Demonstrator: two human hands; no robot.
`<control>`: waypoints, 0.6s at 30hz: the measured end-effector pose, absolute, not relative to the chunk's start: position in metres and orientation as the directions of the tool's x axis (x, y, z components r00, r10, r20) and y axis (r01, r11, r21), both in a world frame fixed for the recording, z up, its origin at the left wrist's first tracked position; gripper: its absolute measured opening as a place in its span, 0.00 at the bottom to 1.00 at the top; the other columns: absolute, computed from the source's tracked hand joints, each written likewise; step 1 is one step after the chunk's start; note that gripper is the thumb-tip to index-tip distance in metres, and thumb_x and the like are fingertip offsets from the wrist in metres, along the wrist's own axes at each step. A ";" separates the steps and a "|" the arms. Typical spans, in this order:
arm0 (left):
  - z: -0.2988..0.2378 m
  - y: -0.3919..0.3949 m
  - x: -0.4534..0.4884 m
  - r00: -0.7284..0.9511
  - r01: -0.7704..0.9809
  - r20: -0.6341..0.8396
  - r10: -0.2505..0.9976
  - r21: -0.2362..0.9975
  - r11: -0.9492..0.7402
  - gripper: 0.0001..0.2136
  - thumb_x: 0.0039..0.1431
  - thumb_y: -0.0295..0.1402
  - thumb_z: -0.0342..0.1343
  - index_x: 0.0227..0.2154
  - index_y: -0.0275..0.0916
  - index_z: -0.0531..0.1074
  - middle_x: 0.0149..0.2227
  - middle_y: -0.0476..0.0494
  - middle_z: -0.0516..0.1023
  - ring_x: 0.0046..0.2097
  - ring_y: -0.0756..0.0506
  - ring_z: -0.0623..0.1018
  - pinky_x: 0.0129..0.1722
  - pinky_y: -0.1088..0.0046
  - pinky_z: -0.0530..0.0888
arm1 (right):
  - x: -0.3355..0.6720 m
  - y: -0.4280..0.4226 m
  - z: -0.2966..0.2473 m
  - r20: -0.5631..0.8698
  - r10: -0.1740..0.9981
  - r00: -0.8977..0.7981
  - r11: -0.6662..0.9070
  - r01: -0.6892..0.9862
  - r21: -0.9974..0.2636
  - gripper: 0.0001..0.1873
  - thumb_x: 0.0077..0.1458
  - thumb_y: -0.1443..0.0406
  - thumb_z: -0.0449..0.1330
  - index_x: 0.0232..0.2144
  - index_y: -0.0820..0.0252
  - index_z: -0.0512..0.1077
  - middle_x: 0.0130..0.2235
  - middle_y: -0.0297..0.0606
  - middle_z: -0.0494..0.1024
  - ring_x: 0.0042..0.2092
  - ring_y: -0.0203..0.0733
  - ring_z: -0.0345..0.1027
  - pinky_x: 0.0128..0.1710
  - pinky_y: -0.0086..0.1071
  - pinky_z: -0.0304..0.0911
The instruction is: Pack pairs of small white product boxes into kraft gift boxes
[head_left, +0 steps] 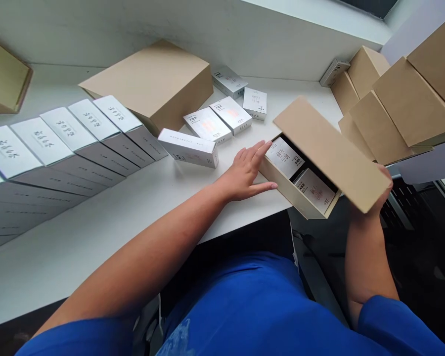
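My left hand (246,170) lies flat with fingers stretched out against the left side of an open brown cardboard box (282,185) at the table's front edge. Inside the box lie two small white packets (285,157) side by side. My right hand (383,190) holds the box's brown lid (330,151) tilted above the box; its fingers are mostly hidden behind the lid.
Several small white packets (207,124) lie loose on the white table (133,207). A large closed brown box (152,81) stands behind them. A row of grey-white boxes (59,143) fills the left. Stacked brown boxes (404,104) sit at the right.
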State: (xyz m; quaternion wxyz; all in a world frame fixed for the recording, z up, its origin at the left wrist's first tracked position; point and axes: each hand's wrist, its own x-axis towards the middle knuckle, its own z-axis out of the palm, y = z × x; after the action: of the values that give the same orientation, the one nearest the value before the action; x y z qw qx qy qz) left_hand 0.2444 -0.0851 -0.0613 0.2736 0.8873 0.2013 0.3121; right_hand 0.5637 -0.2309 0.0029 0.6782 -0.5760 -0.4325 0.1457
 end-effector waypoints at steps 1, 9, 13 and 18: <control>-0.060 -0.085 0.245 0.726 0.203 0.428 0.538 0.614 -0.763 0.46 0.66 0.66 0.53 0.75 0.42 0.48 0.74 0.21 0.62 0.74 0.23 0.64 0.72 0.33 0.59 | 0.559 -0.232 0.007 0.463 0.717 0.521 0.311 0.356 -0.881 0.14 0.50 0.51 0.74 0.33 0.52 0.82 0.42 0.37 0.85 0.47 0.45 0.80 0.53 0.44 0.74; -0.058 -0.078 0.241 0.494 0.082 0.492 0.717 0.794 -0.602 0.40 0.60 0.50 0.66 0.66 0.47 0.49 0.59 0.34 0.75 0.53 0.37 0.81 0.53 0.54 0.78 | 0.557 -0.262 0.021 0.370 0.924 0.095 0.240 0.609 -0.756 0.38 0.41 0.52 0.82 0.56 0.42 0.80 0.68 0.40 0.74 0.72 0.60 0.66 0.67 0.59 0.70; -0.053 -0.076 0.241 0.501 -0.005 0.532 0.682 0.790 -0.613 0.31 0.64 0.50 0.61 0.64 0.43 0.61 0.58 0.33 0.78 0.56 0.35 0.81 0.56 0.55 0.78 | 0.564 -0.271 0.002 0.300 0.952 0.055 0.192 0.657 -0.729 0.59 0.42 0.46 0.81 0.73 0.39 0.63 0.78 0.40 0.57 0.80 0.63 0.48 0.79 0.66 0.47; -0.048 -0.078 0.242 0.501 -0.032 0.526 0.687 0.805 -0.593 0.38 0.65 0.67 0.52 0.65 0.41 0.69 0.62 0.29 0.78 0.64 0.30 0.78 0.65 0.49 0.73 | 0.571 -0.280 -0.045 0.303 0.920 0.249 0.077 0.644 -0.761 0.75 0.48 0.36 0.73 0.79 0.36 0.28 0.82 0.46 0.33 0.82 0.66 0.38 0.78 0.71 0.45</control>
State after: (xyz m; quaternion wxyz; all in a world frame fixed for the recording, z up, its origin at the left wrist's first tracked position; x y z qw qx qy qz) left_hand 0.2420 -0.0776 -0.0481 0.3980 0.7695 0.2130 0.4517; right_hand 0.5714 -0.2799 -0.0446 0.4338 -0.6605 -0.5919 0.1590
